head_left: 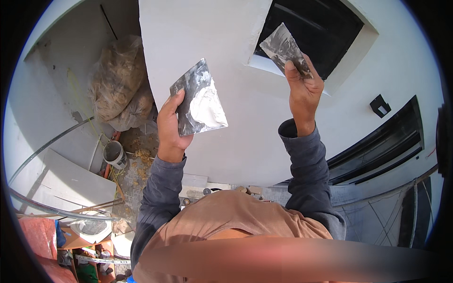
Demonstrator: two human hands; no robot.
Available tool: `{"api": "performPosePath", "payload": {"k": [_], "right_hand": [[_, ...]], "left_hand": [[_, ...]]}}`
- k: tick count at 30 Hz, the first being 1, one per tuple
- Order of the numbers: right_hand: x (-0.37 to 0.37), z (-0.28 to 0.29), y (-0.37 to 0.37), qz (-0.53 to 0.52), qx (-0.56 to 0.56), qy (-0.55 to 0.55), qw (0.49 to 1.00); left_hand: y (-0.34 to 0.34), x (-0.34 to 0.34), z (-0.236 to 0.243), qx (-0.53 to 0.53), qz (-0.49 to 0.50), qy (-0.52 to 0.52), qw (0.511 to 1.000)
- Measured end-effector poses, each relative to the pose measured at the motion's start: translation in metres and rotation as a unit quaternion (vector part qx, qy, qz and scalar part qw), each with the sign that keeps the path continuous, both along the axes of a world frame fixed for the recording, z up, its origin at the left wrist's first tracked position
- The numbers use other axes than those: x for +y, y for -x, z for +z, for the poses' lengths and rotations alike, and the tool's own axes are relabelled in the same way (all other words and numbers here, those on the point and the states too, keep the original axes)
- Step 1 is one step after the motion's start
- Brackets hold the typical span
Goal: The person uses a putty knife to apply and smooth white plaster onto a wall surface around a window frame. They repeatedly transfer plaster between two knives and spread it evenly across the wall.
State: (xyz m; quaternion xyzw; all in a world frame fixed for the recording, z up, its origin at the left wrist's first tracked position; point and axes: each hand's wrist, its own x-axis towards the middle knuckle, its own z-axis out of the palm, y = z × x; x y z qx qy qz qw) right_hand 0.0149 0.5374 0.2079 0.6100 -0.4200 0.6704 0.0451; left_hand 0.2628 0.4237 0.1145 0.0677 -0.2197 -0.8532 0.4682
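The left hand (171, 120) is pinching a smooth grey plastering plate (192, 79), its lower right corner carrying a thick, creamy mound of white putty (207, 107). The right hand (304, 92), raised, is pinching a white-smeared rectangular scraper blade (282, 43) by its lower end. Crinkled clear plastic bags (115, 80) are bulging with brownish material; near them a round bucket (121, 162) is standing, its contents unclear.

The head-worn fisheye camera looks down from close above. It faces a pale wall (245, 155), the left hand (171, 119) and right hand (306, 92) near.
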Motion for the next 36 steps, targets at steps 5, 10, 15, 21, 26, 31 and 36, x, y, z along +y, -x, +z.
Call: {"api": "performPosePath", "payload": {"k": [5, 10, 15, 21, 26, 31, 36], "right_hand": [[0.052, 0.009, -0.013, -0.031, 0.388, 0.005, 0.921], [0.067, 0.014, -0.033, -0.093, 0.524, -0.082, 0.843], [0.075, 0.026, -0.041, -0.149, 0.545, -0.122, 0.816], [0.054, 0.024, -0.05, -0.126, 0.569, -0.11, 0.805], [0.055, 0.027, -0.045, -0.169, 0.577, -0.118, 0.79], [0.042, 0.004, -0.055, -0.013, 0.267, -0.05, 0.962], [0.038, -0.049, -0.06, -0.115, 0.258, -0.128, 0.951]], "left_hand": [[0.006, -0.014, 0.033, -0.053, 0.026, 0.151, 0.987], [0.023, -0.004, 0.052, -0.106, 0.027, 0.211, 0.971], [0.022, -0.01, 0.056, -0.116, 0.092, 0.176, 0.973], [0.025, -0.009, 0.047, -0.16, 0.06, 0.261, 0.95], [0.018, -0.025, 0.031, -0.111, 0.098, 0.207, 0.967], [0.038, -0.018, 0.009, 0.003, 0.183, 0.06, 0.981], [0.048, 0.005, 0.002, 0.036, 0.044, 0.023, 0.998]]}}
